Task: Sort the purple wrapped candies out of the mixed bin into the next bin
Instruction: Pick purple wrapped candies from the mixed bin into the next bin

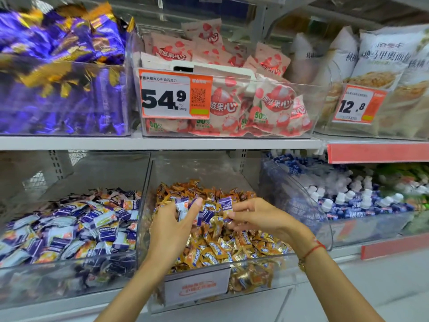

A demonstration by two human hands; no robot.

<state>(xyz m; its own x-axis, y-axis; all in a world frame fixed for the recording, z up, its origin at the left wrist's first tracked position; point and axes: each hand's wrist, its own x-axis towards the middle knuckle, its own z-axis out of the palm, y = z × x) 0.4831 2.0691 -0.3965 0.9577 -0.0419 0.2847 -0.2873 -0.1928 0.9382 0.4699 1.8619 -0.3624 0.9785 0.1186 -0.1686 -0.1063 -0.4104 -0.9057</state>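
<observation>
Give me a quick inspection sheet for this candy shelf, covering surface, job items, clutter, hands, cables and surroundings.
Surface: white metal store shelf, two tiers.
Job's things: clear plastic mixed bin of orange wrapped candies, with purple wrapped candies on top; next bin to its left holds purple and white candies.
Clutter: nothing seen.
Grippers: left hand grips several purple candies; right hand pinches one beside them.
Cables: nothing seen.
Surroundings: pink snack packets above behind an orange price tag; small bottles to the right.
</observation>
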